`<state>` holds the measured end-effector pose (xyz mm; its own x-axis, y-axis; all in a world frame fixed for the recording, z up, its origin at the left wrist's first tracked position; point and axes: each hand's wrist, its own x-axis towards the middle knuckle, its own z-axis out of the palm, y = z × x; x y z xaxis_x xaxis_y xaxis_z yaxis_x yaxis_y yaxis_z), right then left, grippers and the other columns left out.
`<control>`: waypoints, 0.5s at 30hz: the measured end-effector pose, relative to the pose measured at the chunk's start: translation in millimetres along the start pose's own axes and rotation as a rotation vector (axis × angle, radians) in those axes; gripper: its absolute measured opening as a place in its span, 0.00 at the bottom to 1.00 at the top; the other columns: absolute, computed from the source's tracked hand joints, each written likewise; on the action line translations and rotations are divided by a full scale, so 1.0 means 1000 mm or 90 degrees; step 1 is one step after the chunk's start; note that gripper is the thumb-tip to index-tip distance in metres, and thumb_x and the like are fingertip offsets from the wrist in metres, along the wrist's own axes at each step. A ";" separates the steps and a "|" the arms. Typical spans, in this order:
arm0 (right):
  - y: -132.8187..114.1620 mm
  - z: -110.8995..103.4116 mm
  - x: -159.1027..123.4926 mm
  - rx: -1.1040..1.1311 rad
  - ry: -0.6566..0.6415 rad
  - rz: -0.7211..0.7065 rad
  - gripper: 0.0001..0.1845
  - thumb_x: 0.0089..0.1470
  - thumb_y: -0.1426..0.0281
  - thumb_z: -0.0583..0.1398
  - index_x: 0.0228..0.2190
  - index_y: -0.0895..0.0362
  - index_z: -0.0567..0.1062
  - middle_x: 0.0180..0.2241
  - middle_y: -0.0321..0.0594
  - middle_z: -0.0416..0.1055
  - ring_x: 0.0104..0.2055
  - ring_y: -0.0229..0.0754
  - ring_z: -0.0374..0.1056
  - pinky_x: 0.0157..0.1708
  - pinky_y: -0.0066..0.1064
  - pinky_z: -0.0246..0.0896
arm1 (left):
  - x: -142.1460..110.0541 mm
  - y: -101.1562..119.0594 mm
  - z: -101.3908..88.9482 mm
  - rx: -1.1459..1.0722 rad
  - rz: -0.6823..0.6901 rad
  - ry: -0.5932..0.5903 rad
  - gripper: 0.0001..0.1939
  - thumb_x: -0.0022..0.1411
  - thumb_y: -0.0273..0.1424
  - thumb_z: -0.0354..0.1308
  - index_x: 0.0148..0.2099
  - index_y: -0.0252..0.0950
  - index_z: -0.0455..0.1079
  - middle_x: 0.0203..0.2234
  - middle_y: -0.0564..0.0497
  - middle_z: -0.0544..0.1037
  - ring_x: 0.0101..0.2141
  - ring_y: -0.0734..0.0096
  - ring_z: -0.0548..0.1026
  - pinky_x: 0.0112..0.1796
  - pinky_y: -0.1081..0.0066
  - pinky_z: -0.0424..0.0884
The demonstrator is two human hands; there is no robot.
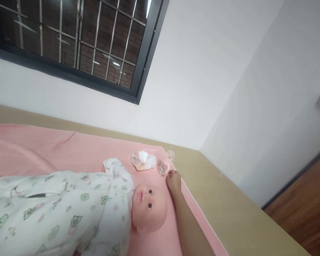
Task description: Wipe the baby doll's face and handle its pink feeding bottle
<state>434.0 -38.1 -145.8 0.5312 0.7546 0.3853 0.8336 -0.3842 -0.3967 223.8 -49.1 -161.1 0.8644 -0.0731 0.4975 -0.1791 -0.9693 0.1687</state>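
Observation:
My right hand reaches in from the lower right, its fingers curled against the lower side of a small clear baby bottle. The bottle has a pink collar and a transparent cap, and it stands near the corner of the pink sheet. Just left of it lies an opened pack of wipes with a white wipe sticking out. A baby doll lies on its back beside my forearm, dressed in a white garment with green and pink prints. My left hand is out of view.
The pink sheet covers much of a wooden-toned surface. A white wall rises behind it, with a dark-framed barred window at upper left. Brown wood shows at the right edge.

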 end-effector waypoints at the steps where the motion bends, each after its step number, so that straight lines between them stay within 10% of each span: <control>1: 0.001 0.001 0.000 0.006 0.002 0.000 0.19 0.46 0.80 0.51 0.37 0.62 0.78 0.39 0.52 0.73 0.44 0.50 0.68 0.43 0.33 0.58 | 0.003 0.000 -0.001 -0.028 -0.018 -0.016 0.21 0.53 0.43 0.58 0.48 0.43 0.76 0.21 0.48 0.78 0.27 0.60 0.73 0.31 0.57 0.72; 9: 0.005 0.003 -0.001 0.084 0.025 0.003 0.18 0.45 0.78 0.51 0.34 0.61 0.77 0.38 0.52 0.73 0.44 0.51 0.68 0.46 0.36 0.60 | -0.033 0.020 -0.014 -0.266 -0.166 0.062 0.24 0.53 0.46 0.54 0.54 0.64 0.68 0.27 0.56 0.78 0.31 0.58 0.76 0.28 0.61 0.75; 15: 0.006 0.000 -0.001 0.189 0.066 0.014 0.21 0.48 0.74 0.49 0.42 0.61 0.73 0.43 0.51 0.72 0.46 0.47 0.69 0.45 0.34 0.64 | -0.016 0.014 -0.019 -0.310 -0.180 0.022 0.23 0.52 0.48 0.52 0.51 0.59 0.72 0.24 0.54 0.78 0.30 0.56 0.76 0.29 0.53 0.74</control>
<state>438.8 -41.0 -148.9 0.5736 0.6839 0.4508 0.7496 -0.2163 -0.6255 198.6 -57.1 -151.0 0.8959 0.1891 0.4019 -0.1461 -0.7290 0.6687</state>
